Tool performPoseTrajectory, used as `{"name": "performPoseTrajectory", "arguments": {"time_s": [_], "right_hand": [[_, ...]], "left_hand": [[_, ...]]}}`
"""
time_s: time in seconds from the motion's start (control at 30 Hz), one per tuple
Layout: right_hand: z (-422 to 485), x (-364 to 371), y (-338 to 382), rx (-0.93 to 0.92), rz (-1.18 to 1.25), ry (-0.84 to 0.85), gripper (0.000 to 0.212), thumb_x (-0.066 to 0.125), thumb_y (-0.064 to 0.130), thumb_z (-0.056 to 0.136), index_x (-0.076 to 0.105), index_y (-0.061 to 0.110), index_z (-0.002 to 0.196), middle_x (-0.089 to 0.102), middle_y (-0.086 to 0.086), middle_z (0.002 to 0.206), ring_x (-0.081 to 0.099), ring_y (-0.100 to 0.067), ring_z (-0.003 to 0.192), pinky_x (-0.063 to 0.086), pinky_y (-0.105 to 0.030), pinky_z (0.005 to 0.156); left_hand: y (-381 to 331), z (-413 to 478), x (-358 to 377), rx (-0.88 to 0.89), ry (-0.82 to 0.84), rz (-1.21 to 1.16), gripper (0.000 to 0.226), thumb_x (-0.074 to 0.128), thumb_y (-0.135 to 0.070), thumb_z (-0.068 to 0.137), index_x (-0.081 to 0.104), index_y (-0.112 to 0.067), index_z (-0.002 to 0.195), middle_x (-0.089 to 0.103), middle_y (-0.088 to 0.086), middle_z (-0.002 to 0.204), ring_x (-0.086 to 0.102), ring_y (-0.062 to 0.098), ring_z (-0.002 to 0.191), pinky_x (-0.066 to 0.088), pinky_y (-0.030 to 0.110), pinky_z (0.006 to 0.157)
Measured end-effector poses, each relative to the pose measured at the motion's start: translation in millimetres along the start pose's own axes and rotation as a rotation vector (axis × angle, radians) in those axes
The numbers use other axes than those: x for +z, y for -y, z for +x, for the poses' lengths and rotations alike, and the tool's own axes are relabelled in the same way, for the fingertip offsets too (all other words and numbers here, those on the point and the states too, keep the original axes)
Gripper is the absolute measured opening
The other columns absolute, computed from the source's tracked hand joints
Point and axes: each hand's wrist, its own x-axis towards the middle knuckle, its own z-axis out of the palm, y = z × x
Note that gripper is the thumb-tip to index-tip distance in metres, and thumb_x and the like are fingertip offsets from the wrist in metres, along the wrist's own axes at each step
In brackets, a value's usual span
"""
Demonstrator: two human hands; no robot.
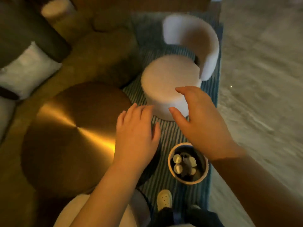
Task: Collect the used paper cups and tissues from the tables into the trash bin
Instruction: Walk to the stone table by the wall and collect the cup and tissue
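Gold table (65,136), blue-striped rug (172,133)

You are looking down on a round counter (65,136) of brushed gold metal. Warm light breaks across its top in a bright streak fanning out from the centre. Just beside it, to your right, a striped teal rug (180,195) runs away from you. On the rug stands a fluffy white chair (168,79) with a round seat and a curved backrest (208,46). Left of the rug lies an olive-brown carpet (98,54). At your far left a dark sofa (24,30) carries a white cushion (27,69). To your right the floor (262,79) is pale and blurred. The room is dim and amber-lit.
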Motion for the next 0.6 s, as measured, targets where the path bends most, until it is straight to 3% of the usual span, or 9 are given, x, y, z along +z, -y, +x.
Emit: {"name": "performPoseTrajectory", "arguments": {"time_s": [0.13, 0.4, 0.6], "right_hand": [[-15, -33, 63, -0.216, -0.022, 0.153, 0.055, 0.056, 0.037, 0.090, 0.044, 0.010, 0.136, 0.047, -0.009, 0.137, 0.041, -0.024, 0.127, 0.031, -0.032, 0.105], [-70, -72, 136, -0.632, -0.068, 0.376, 0.066, 0.055, 0.046, 0.087, 0.037, 0.016, 0.142, 0.037, -0.004, 0.147, 0.031, -0.018, 0.136, 0.026, -0.033, 0.110], [-146, -78, 218, -0.849, 0.064, 0.521, 0.067, 0.054, 0.046, 0.086, 0.034, 0.018, 0.143, 0.037, -0.003, 0.146, 0.032, -0.019, 0.135, 0.029, -0.038, 0.111]], "left_hand": [[-6, -52, -74, -0.194, -0.084, 0.110, 0.047, 0.055, -0.037, 0.088, 0.049, -0.019, 0.131, 0.052, 0.003, 0.132, 0.040, 0.024, 0.131, 0.033, 0.042, 0.104], [-44, -185, -150, -0.636, -0.271, 0.138, 0.047, 0.051, -0.040, 0.091, 0.047, -0.021, 0.134, 0.044, 0.001, 0.142, 0.032, 0.021, 0.137, 0.025, 0.043, 0.110], [-53, -304, -210, -0.883, -0.328, 0.293, 0.050, 0.045, -0.045, 0.092, 0.043, -0.024, 0.137, 0.041, -0.001, 0.144, 0.031, 0.018, 0.137, 0.024, 0.041, 0.111]]}}
